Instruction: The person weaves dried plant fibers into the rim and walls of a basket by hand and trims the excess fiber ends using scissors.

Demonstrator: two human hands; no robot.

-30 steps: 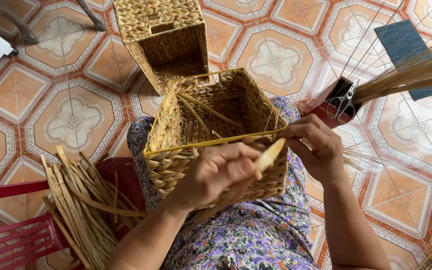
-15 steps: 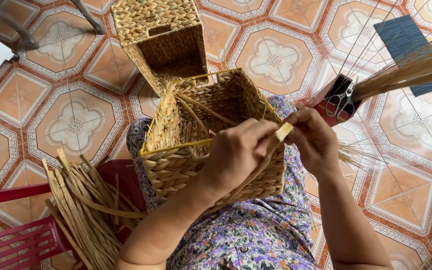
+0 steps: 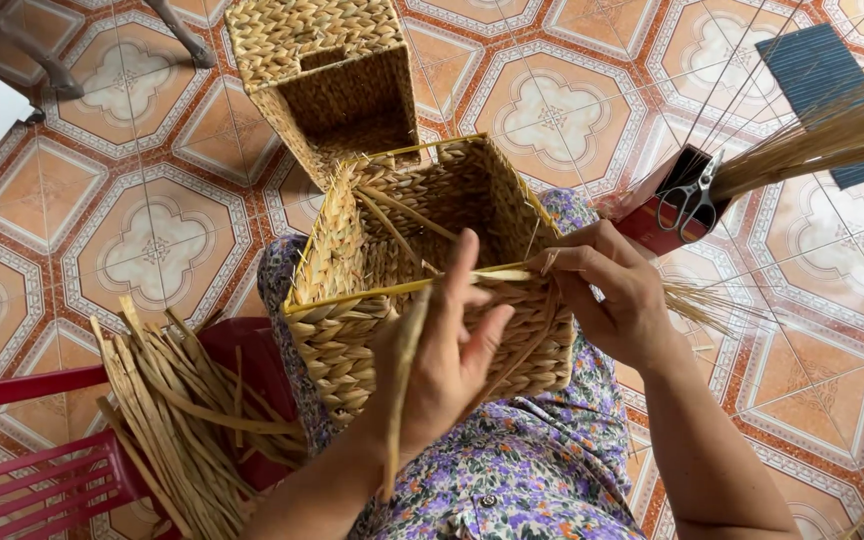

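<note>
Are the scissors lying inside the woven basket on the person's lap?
No, the scissors rest on a red box on the tiled floor, to the right of the woven basket.

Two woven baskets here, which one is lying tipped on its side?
The farther basket, on the tiled floor, with its opening facing the person. The near basket sits upright on the lap, between both hands.

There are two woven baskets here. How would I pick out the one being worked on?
Find the lap in the flowered dress. The unfinished basket rests on it, between the left hand and right hand. Unlike the finished basket on the tiled floor beyond, it has a yellow rim and loose strands sticking up.
</note>
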